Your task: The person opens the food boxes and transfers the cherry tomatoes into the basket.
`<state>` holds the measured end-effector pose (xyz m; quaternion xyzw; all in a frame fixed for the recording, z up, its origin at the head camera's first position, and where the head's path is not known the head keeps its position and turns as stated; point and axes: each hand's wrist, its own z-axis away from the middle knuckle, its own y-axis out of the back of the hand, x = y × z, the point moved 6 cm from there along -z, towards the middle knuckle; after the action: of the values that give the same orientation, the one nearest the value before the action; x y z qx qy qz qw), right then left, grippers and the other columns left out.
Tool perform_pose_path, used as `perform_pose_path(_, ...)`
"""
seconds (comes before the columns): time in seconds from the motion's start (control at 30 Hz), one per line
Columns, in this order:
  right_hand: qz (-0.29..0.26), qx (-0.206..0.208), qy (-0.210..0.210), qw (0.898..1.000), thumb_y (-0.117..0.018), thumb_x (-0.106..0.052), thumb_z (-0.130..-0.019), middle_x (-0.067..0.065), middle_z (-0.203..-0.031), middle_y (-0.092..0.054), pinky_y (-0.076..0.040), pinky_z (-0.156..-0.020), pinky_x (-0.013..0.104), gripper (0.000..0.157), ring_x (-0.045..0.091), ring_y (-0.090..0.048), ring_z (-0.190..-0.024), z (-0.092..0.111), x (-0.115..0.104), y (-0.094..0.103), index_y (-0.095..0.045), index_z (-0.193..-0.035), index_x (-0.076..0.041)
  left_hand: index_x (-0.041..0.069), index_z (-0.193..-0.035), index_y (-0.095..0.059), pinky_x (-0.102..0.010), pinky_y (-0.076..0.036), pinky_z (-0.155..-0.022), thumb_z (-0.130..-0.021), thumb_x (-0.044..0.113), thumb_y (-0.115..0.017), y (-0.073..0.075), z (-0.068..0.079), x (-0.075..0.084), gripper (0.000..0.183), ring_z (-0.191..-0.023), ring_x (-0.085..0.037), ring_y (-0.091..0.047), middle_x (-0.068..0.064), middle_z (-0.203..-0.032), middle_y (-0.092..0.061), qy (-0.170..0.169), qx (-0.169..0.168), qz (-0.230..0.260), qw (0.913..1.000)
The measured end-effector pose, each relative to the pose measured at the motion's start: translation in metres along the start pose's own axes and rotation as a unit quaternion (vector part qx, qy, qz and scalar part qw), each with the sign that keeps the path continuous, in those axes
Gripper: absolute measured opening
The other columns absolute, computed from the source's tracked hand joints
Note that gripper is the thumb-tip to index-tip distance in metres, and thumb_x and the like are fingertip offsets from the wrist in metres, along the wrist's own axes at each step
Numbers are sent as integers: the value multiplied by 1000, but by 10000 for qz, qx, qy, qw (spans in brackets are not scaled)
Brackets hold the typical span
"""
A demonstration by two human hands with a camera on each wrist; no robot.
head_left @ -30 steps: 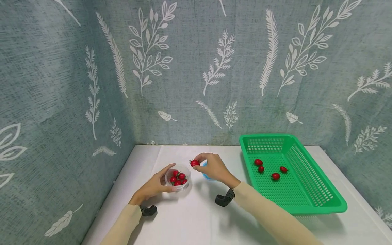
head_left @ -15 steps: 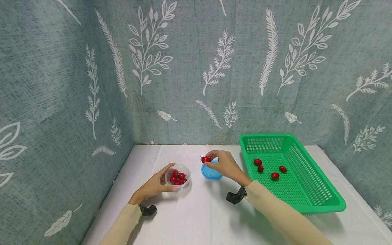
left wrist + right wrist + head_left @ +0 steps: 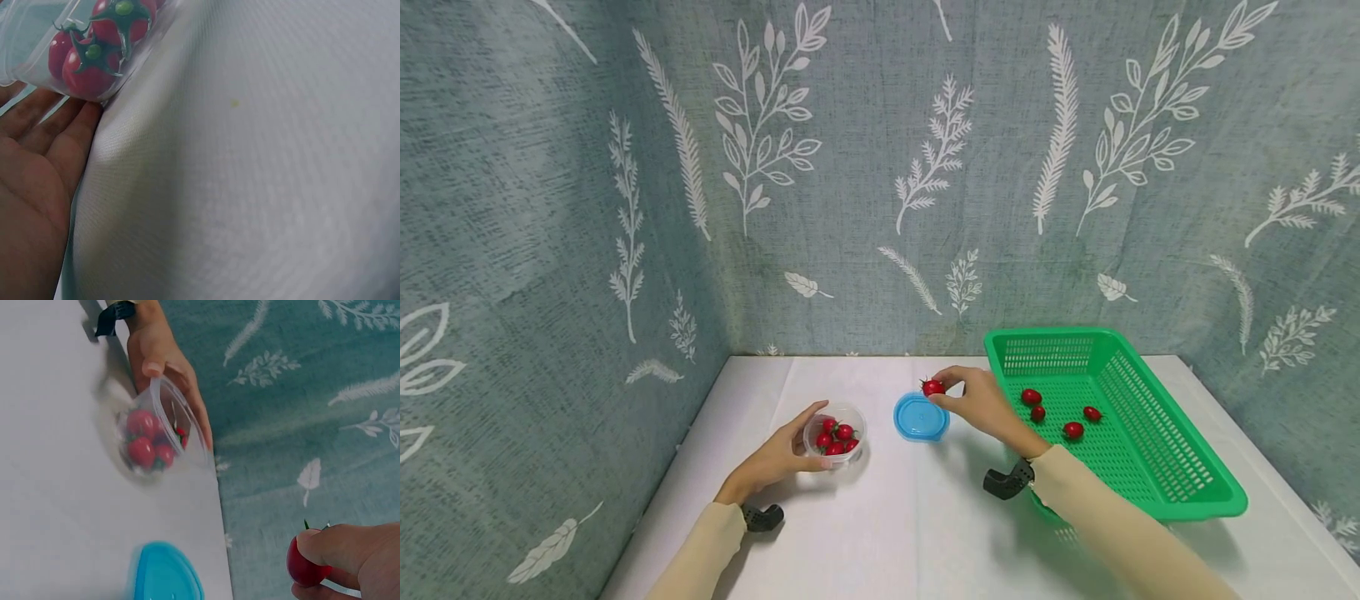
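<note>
My left hand (image 3: 772, 458) holds a clear round plastic container (image 3: 861, 427) standing on the table, thumb on its near side and fingers round the far side. Several cherry tomatoes (image 3: 835, 437) with green stems lie inside it. My right hand (image 3: 985, 407) pinches one red cherry tomato (image 3: 932, 387) between thumb and fingers, above the far right edge of a blue lid (image 3: 920, 421). The right wrist view shows the same tomato (image 3: 302, 565), its green stem end pointing away from the palm. In the left wrist view, my left fingers (image 3: 75, 134) touch the container's wall.
A green perforated plastic basket (image 3: 1120, 483) stands on the right, with several loose cherry tomatoes (image 3: 1072, 431) on its floor. My right forearm passes over its near left side. A white cloth (image 3: 857, 533) covers the table; patterned fabric (image 3: 850, 208) hangs behind and on the left.
My right hand has moved right with the pinched tomato, from beside the container to the blue lid's far right edge, uncovering the lid. The left hand and container have stayed put.
</note>
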<state>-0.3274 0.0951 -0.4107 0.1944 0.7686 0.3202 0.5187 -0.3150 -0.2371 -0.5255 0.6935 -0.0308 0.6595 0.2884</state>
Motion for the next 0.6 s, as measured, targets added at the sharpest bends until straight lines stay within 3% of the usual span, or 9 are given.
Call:
perform_pose_path(0.4,-82,67,-174,9998,-80,-25,-92,2,-99,-74,-47,-61,35,24,19,-55,-73,6,11,29,-77,-111,-12,32,-164,-25,-59,-23,-119,-84,27,-89,3,-1,-2,103,-156,-34,-14,-6,-170,-16,26,45,-110,9999)
perform_pose_path(0.6,-82,183,-215,9996,-81,-23,-91,4,-99,-74,-46,-60,36,25,19,-55,-72,11,21,35,-77,-113,-10,26,-165,-22,-59,-24,-118,-85,22,-87,0,0,-1,104,-155,-34,-18,-10,-170,-17,-117,-80,72,9999)
